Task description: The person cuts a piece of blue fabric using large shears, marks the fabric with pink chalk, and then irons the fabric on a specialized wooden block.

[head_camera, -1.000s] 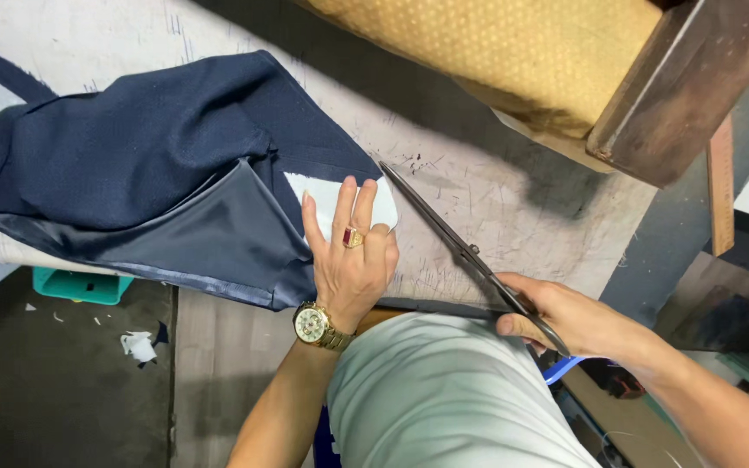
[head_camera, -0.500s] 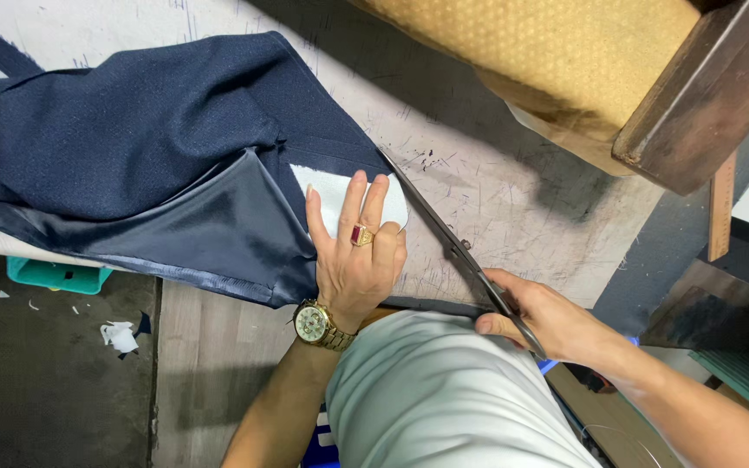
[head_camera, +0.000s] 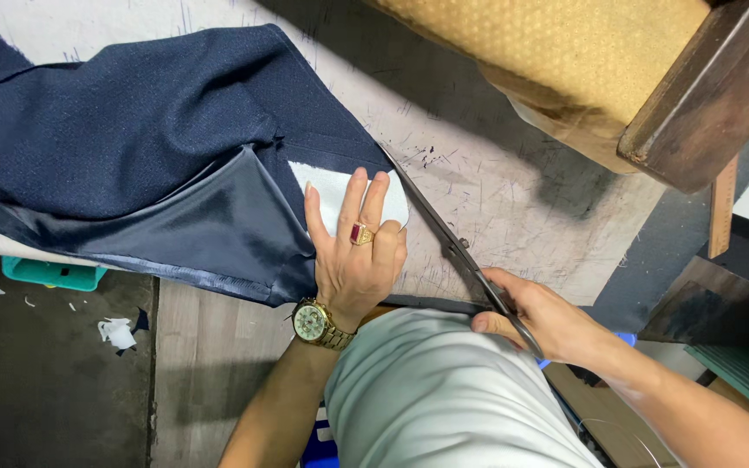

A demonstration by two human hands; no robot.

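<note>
The scratched, pale worktop (head_camera: 513, 199) fills most of the view, with a yellow padded seat on a dark wooden frame (head_camera: 582, 61) above its far edge. Across the worktop's left part lies a navy garment (head_camera: 132, 130), its shiny lining (head_camera: 192, 230) turned outward toward the near edge and a white interfacing patch (head_camera: 331, 186) showing at its right end. The left hand (head_camera: 357, 251), wearing 1 red-stoned ring and a gold watch (head_camera: 314, 322), lies flat and released, fingers spread over the white patch and pressing it down. The right hand (head_camera: 535, 316) is clenched around the handles of long dark scissors (head_camera: 448, 238), whose blades run along the garment's right edge, just beside the left hand's fingertips.
</note>
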